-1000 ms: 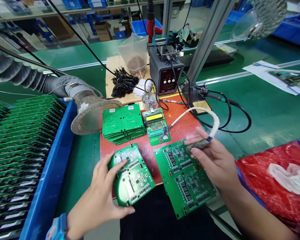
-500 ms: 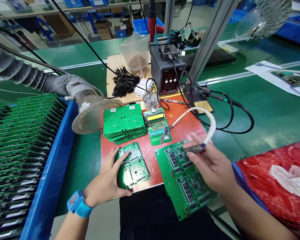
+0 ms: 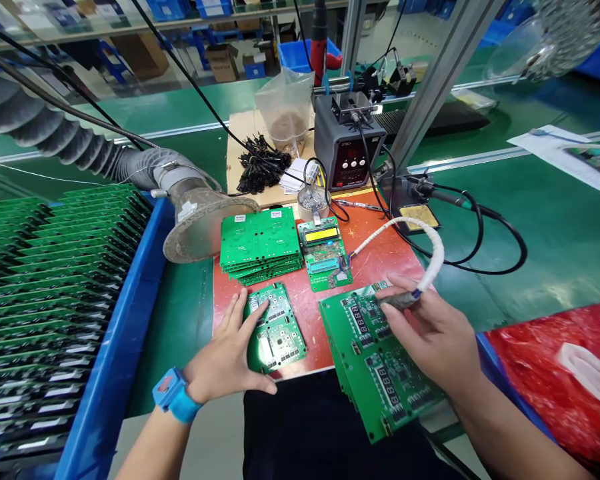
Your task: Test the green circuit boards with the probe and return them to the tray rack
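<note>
My left hand (image 3: 230, 353) lies spread along the left side of a green circuit board (image 3: 283, 337), index fingertip over its upper part, thumb near the lower edge. My right hand (image 3: 433, 333) grips the grey taped end (image 3: 401, 300) of a white-wrapped cable (image 3: 437, 250). That end is held at the upper part of a larger circuit board (image 3: 353, 360) with two digit displays, lying on more boards at the front edge. Its contact tip is hidden. The cable leads to a small programmer board (image 3: 325, 253) with a lit yellow screen and a teal socket.
Behind my left hand is a stack of green boards (image 3: 260, 240). A fume duct (image 3: 195, 227) and a blue bin (image 3: 100, 353) packed with boards stand left. At the back are a soldering station (image 3: 347, 147) and black leads (image 3: 263, 163); red plastic bags (image 3: 545, 373) lie right.
The view has shifted, moving the whole scene slightly rightward. A small blue glow now shows on the programmer board. Both hands keep nearly the same places relative to the boards.
</note>
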{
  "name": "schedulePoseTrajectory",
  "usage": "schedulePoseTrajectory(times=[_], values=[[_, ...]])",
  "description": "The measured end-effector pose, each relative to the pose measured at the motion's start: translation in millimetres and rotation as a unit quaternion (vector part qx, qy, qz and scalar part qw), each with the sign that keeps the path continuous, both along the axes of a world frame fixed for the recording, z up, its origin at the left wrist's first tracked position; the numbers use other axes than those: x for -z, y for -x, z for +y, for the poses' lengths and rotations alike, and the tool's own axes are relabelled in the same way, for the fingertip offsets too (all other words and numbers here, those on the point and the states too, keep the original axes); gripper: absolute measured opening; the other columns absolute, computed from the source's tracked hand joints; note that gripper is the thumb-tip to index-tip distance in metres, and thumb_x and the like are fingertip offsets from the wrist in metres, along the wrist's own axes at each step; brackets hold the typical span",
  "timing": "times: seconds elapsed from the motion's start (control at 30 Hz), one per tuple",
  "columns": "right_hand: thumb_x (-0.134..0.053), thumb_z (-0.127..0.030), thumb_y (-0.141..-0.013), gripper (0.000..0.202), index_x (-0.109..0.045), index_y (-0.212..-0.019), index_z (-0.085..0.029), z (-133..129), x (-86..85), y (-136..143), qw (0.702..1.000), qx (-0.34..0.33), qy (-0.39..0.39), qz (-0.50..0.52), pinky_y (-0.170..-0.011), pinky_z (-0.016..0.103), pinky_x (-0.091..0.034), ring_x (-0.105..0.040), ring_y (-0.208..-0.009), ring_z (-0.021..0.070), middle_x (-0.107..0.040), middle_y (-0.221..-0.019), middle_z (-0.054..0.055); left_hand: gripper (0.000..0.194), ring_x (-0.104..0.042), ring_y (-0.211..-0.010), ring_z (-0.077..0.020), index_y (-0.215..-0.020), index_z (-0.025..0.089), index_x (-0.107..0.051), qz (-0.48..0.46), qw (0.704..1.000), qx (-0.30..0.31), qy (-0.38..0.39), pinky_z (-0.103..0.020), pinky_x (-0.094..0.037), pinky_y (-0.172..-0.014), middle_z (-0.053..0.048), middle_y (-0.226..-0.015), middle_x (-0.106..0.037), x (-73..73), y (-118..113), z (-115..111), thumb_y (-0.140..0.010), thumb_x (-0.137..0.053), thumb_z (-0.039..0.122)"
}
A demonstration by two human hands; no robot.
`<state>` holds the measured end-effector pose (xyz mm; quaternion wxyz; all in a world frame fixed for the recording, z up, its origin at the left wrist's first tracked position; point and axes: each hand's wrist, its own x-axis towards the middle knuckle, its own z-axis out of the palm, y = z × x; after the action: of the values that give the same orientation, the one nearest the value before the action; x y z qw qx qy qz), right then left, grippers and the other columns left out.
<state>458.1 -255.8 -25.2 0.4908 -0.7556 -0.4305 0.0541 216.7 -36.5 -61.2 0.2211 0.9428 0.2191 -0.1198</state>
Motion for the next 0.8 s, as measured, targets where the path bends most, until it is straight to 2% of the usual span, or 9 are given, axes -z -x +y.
schedulePoseTrajectory(times=[0.13, 0.27, 0.4, 0.57, 0.6, 0.67, 0.73, 0.8], values=[[-0.06, -0.016, -0.086, 0.042, -0.055, -0.126, -0.026, -3.2, 0.7, -1.2, 1.0, -0.015, -0.001, 0.018, -0.083, 0.028, -0.054, -0.065, -0.09, 0.0151, -0.069, -0.101, 0.002, 0.138, 0.007, -0.141, -0.0488, -0.152, 0.017, -0.014, 0.026, 0.999, -0.028, -0.022, -0.067, -0.02, -0.108, -0.024, -0.156, 0.011, -2.9, -12.5, -5.7, -0.044, -0.062, 0.087], [-0.061, -0.016, -0.086, 0.041, -0.056, -0.125, -0.028, -4.8, 1.8, -2.8, 1.0, -0.015, 0.007, 0.017, -0.092, 0.03, -0.051, -0.065, -0.091, 0.0147, -0.069, -0.101, 0.001, 0.134, 0.001, -0.144, -0.0448, -0.152, 0.021, -0.013, 0.043, 0.998, -0.021, -0.033, -0.062, -0.023, -0.11, -0.023, -0.158, 0.001, -3.7, -18.7, -8.9, -0.046, -0.075, 0.074], [-0.061, -0.017, -0.086, 0.039, -0.057, -0.123, -0.029, -6.1, 3.0, -3.6, 1.0, -0.016, 0.012, 0.021, -0.091, 0.03, -0.051, -0.065, -0.091, 0.0147, -0.069, -0.101, 0.001, 0.131, -0.003, -0.145, -0.0424, -0.152, 0.024, -0.01, 0.023, 0.999, -0.01, -0.03, -0.059, -0.028, -0.11, -0.023, -0.158, -0.007, -3.2, -17.4, -5.9, -0.048, -0.081, 0.063], [-0.061, -0.018, -0.087, 0.041, -0.055, -0.127, -0.027, -6.2, 5.0, -2.7, 0.999, -0.009, 0.009, 0.035, -0.087, 0.031, -0.052, -0.065, -0.088, 0.0154, -0.069, -0.101, 0.002, 0.135, 0.0, -0.142, -0.0501, -0.151, 0.02, -0.016, -0.009, 0.999, 0.013, -0.035, -0.068, -0.026, -0.106, -0.026, -0.157, -0.001, -1.4, -12.4, -2.9, -0.043, -0.073, 0.078], [-0.061, -0.018, -0.087, 0.042, -0.055, -0.127, -0.027, -5.7, 4.8, -2.4, 0.999, -0.01, 0.006, 0.034, -0.086, 0.03, -0.053, -0.065, -0.088, 0.0152, -0.069, -0.101, 0.003, 0.132, -0.001, -0.141, -0.0512, -0.151, 0.02, -0.018, -0.033, 0.998, 0.014, -0.046, -0.07, -0.027, -0.105, -0.026, -0.157, -0.003, -2.9, -12.3, -4.7, -0.045, -0.07, 0.08], [-0.061, -0.017, -0.086, 0.041, -0.055, -0.126, -0.027, -4.5, 3.7, -1.8, 0.999, -0.014, 0.0, 0.031, -0.084, 0.029, -0.053, -0.065, -0.09, 0.015, -0.069, -0.101, 0.003, 0.114, -0.01, -0.142, -0.0493, -0.149, 0.02, -0.024, -0.105, 0.992, 0.006, -0.075, -0.069, -0.03, -0.103, -0.026, -0.156, -0.013, -9.5, -14.6, -12.5, -0.059, -0.066, 0.076], [-0.061, -0.016, -0.086, 0.04, -0.056, -0.125, -0.027, -3.2, 2.2, -1.4, 0.999, -0.018, -0.006, 0.029, -0.082, 0.027, -0.053, -0.064, -0.092, 0.0149, -0.069, -0.101, 0.002, 0.084, -0.027, -0.14, -0.0404, -0.142, 0.021, -0.034, -0.19, 0.978, 0.009, -0.081, -0.061, -0.038, -0.104, -0.022, -0.15, -0.031, -20.3, -20.8, -25.9, -0.076, -0.064, 0.061], [-0.06, -0.016, -0.087, 0.04, -0.056, -0.125, -0.027, -2.6, 0.8, -0.9, 0.999, -0.017, -0.01, 0.029, -0.079, 0.026, -0.053, -0.064, -0.09, 0.0146, -0.069, -0.1, 0.002, 0.058, -0.041, -0.135, -0.0311, -0.131, 0.021, -0.046, -0.267, 0.961, 0.05, -0.057, -0.051, -0.043, -0.104, -0.017, -0.139, -0.048, -32.3, -30.4, -43.0, -0.083, -0.063, 0.049]])
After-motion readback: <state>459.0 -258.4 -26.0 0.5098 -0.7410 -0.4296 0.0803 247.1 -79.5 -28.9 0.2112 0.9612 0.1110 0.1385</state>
